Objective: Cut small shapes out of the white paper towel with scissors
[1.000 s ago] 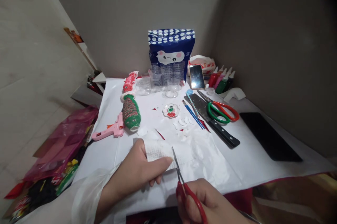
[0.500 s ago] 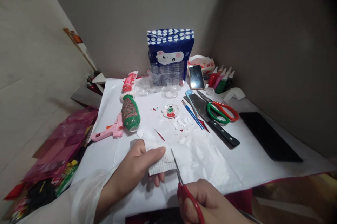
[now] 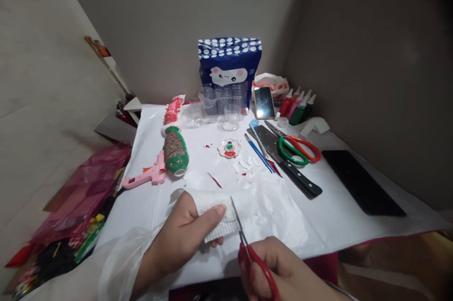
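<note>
Pinched between thumb and fingers of my left hand is a white textured sheet, like a folded tissue or cloth. Its lower edge shows a fine grid pattern. My right hand is closed round the red handles of small scissors, whose blades point away from me and lie against the sheet's right edge. Beyond my hands, a flower-shaped paint dish holds red, green and black paint. A fish-like figure with a green painted body lies to the left, by a pink glue gun.
On the right are a cleaver, large scissors with green and orange handles, paintbrushes and a black slab. Clear plastic cups, a blue bag, a phone and paint bottles stand at the back.
My left hand and the sheet have shifted slightly down and to the right. The scissors have tilted a little, their blades still at the sheet's right edge.
</note>
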`<state>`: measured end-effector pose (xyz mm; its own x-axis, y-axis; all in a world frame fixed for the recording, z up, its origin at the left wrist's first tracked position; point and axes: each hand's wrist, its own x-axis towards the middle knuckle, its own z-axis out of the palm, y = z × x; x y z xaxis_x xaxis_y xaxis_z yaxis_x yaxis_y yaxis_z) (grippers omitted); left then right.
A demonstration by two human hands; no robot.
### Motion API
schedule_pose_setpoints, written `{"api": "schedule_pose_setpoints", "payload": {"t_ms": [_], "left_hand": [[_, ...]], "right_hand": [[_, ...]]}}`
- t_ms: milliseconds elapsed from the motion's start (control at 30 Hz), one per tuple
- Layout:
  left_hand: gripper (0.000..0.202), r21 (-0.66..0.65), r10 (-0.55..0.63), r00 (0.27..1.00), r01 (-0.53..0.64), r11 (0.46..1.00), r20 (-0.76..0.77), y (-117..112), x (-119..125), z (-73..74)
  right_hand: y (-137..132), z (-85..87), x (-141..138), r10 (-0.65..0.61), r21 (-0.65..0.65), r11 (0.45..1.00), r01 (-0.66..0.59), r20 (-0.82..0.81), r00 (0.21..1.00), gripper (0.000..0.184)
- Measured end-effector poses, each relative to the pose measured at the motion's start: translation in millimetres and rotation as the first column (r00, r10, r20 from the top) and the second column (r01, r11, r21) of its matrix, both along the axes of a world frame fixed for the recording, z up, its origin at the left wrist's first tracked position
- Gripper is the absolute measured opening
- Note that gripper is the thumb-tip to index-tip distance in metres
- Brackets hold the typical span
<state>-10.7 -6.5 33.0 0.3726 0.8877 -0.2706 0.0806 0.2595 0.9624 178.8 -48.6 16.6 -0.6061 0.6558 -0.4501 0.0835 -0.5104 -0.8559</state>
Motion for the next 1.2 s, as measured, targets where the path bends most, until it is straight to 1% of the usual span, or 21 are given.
{"api": "schedule_pose_setpoints", "payload": {"t_ms": [67,133,167,233,300,333,400,467,533,633,700,800,867,967,1033,1067,1133,1200], "left_hand": [[0.040,0.038,-0.027,1.000,0.028,0.999,-0.004,1,-1,1.4],[0.039,0.054,-0.022,1.000,0.023,0.998,-0.015,3,-3,1.6],[0.036,0.039,-0.026,1.000,0.027,0.999,-0.016,6,-4,0.9],[0.032,-0.023,-0.070,0.997,0.071,0.997,0.013,11,-6,-2.1],[0.031,-0.093,-0.101,0.988,0.112,0.989,0.118,17,-7,-5.5],[0.031,-0.109,-0.083,0.981,0.103,0.989,0.178,19,-7,-6.6],[0.025,-0.123,-0.026,0.971,0.057,0.991,0.237,21,-6,-6.1],[0.018,-0.111,-0.001,0.978,0.025,0.993,0.207,21,-5,-2.8],[0.019,-0.076,-0.029,0.991,0.039,0.996,0.131,19,-4,1.3],[0.031,0.006,-0.108,0.993,0.107,0.994,0.040,18,-4,5.0],[0.034,0.067,-0.121,0.993,0.121,0.990,0.001,17,-3,5.9],[0.025,0.182,-0.058,0.996,0.070,0.981,-0.067,15,-2,6.9],[0.020,0.263,-0.005,0.995,0.031,0.964,-0.098,12,0,7.3],[0.017,0.320,0.026,0.994,0.010,0.947,-0.108,10,0,5.5],[0.017,0.292,0.002,0.997,0.021,0.956,-0.078,11,-2,2.5],[0.018,0.251,-0.018,0.999,0.029,0.968,-0.043,12,-3,0.8],[0.020,0.124,-0.048,0.997,0.041,0.991,0.057,15,-6,-2.0],[0.022,0.016,-0.060,0.990,0.058,0.998,0.131,17,-8,-2.9]], "right_hand": [[0,-2.9,0,0.022,0.021,1.000,-0.021,-0.019,1.000,0.051],[1,-4.9,1,0.008,0.013,1.000,-0.008,-0.044,0.999,0.046],[2,-5.7,1,-0.010,0.004,1.000,0.010,-0.049,0.999,0.043],[2,-6.7,1,-0.014,-0.005,1.000,0.014,-0.049,0.999,0.038],[2,-7.4,2,0.005,-0.016,1.000,-0.006,-0.025,1.000,0.031],[1,-7.9,3,0.011,-0.025,1.000,-0.012,-0.015,1.000,0.029],[-1,-9.2,4,-0.014,-0.034,0.999,0.014,0.004,1.000,0.026],[-2,-10.7,5,-0.034,-0.031,0.999,0.034,0.005,0.999,0.025],[-2,-11.4,5,-0.032,-0.036,0.999,0.032,-0.004,0.999,0.022],[1,-9.5,5,-0.020,-0.029,0.999,0.020,-0.001,1.000,0.019],[3,-7.3,4,-0.001,-0.010,1.000,0.001,-0.001,1.000,0.017],[4,-5.7,3,0.035,0.007,0.999,-0.034,-0.025,0.999,0.021],[4,-5.9,3,0.028,0.026,0.999,-0.028,-0.022,0.999,0.025],[4,-6.8,3,0.025,0.042,0.999,-0.025,-0.011,1.000,0.024],[5,-6.7,3,0.020,0.014,1.000,-0.020,-0.016,1.000,0.020],[4,-6.3,3,0.021,-0.010,1.000,-0.021,-0.023,1.000,0.018],[4,-5.5,4,0.019,-0.045,0.999,-0.021,-0.028,0.999,0.016],[2,-5.6,4,0.010,-0.046,0.999,-0.012,-0.042,0.999,0.017]]}}
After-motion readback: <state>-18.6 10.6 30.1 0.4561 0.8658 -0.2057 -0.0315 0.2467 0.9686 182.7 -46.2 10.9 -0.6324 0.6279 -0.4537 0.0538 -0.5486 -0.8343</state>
